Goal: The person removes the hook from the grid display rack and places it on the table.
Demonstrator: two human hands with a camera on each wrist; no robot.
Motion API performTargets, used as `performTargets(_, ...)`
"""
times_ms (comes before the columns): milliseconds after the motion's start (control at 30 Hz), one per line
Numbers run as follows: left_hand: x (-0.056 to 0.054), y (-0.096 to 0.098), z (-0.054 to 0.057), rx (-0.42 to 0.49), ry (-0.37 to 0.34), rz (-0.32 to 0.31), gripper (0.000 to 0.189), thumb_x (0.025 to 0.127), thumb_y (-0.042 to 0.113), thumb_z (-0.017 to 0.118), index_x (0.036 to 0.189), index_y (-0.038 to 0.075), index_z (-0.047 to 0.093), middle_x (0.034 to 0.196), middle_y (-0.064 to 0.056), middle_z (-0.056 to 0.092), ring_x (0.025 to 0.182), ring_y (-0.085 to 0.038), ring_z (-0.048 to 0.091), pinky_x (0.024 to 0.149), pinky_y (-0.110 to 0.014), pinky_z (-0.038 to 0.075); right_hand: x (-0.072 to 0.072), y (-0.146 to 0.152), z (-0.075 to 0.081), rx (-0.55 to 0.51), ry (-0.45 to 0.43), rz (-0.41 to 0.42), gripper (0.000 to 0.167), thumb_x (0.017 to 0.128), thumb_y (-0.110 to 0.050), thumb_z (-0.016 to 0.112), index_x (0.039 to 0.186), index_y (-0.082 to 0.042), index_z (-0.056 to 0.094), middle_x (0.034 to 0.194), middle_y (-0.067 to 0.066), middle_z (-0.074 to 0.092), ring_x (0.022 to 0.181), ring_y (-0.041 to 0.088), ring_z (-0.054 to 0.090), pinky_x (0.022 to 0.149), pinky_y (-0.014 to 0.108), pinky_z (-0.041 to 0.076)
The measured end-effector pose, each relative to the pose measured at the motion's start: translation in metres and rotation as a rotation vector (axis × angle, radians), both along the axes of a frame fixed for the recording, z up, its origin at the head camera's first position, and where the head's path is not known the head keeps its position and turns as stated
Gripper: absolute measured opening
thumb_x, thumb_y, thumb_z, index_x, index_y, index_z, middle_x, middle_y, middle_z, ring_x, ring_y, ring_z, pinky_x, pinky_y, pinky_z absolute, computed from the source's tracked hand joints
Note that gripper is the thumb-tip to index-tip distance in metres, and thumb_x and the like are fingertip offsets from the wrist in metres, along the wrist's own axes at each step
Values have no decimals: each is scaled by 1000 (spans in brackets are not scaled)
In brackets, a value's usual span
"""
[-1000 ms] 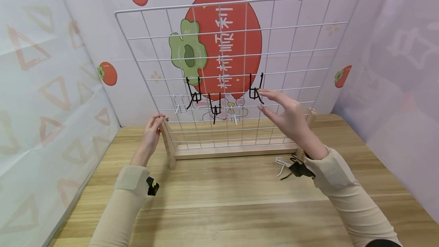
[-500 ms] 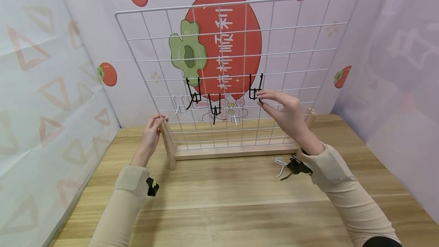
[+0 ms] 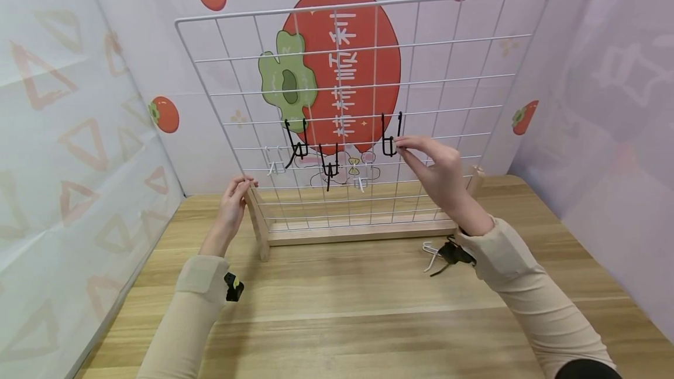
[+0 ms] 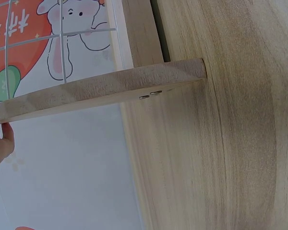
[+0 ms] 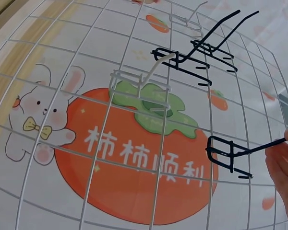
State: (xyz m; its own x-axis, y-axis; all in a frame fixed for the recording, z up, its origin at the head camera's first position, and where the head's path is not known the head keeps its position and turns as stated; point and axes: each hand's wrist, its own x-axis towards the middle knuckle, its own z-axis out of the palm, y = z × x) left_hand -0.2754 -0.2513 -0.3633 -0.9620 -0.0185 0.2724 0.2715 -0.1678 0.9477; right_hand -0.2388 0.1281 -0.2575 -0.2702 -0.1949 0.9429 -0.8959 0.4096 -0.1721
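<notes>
A white wire grid panel leans back in a wooden stand. My right hand pinches the projecting arm of a black wire hook that hangs on the grid; the right wrist view shows thumb and fingers at the tip of this hook. Two more black hooks hang to its left, and two white hooks are on the grid too. My left hand holds the upper end of the stand's left leg. In the left wrist view its fingers meet the leg at the edge, partly hidden.
Loose white hooks and a black hook lie on the wooden table below my right forearm, partly covered by a black wrist device. A patterned backdrop stands behind the grid.
My right thumb and fingers have closed from a spread pose onto the black hook's arm, and the hook has shifted slightly. The left hand stays on the stand's leg.
</notes>
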Motion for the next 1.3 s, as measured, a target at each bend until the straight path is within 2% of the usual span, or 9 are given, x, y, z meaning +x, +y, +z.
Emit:
performTargets(333, 0, 0, 0, 5, 11, -5, 8, 95, 17, 40, 96, 18, 48, 93, 6, 55, 100, -13, 41, 89, -24, 26, 0, 0, 6, 9, 63, -49, 18, 71, 14, 64, 87, 6, 65, 84, 15, 66, 78, 25, 64, 78, 15, 43)
performTargets(600, -1, 0, -1, 18, 21, -8, 9, 95, 16, 39, 95, 18, 48, 91, 6, 56, 97, -12, 42, 86, -24, 28, 0, -1, 13, -25, 77, -31, 18, 70, 15, 65, 86, 6, 64, 83, 17, 66, 76, 27, 64, 78, 13, 42)
performTargets(967, -1, 0, -1, 29, 21, -13, 10, 95, 16, 40, 94, 19, 50, 91, 5, 56, 96, -12, 43, 85, -24, 29, 7, 1, 20, -36, 82, -29, 18, 71, 12, 65, 87, 5, 65, 85, 15, 67, 78, 25, 64, 79, 15, 43)
performTargets(1067, -1, 0, 0, 35, 22, -10, 11, 95, 16, 41, 93, 20, 51, 91, 5, 56, 96, -12, 43, 85, -25, 28, 10, 1, 21, -46, 90, -26, 18, 70, 13, 65, 87, 5, 65, 85, 14, 67, 78, 23, 64, 79, 16, 43)
performTargets(1300, -1, 0, -1, 28, 24, -16, 11, 95, 15, 40, 94, 20, 50, 91, 6, 57, 98, -13, 42, 86, -25, 27, 17, 2, 21, -45, 104, 2, 22, 67, 17, 65, 86, 5, 65, 85, 15, 66, 84, 10, 62, 79, 17, 43)
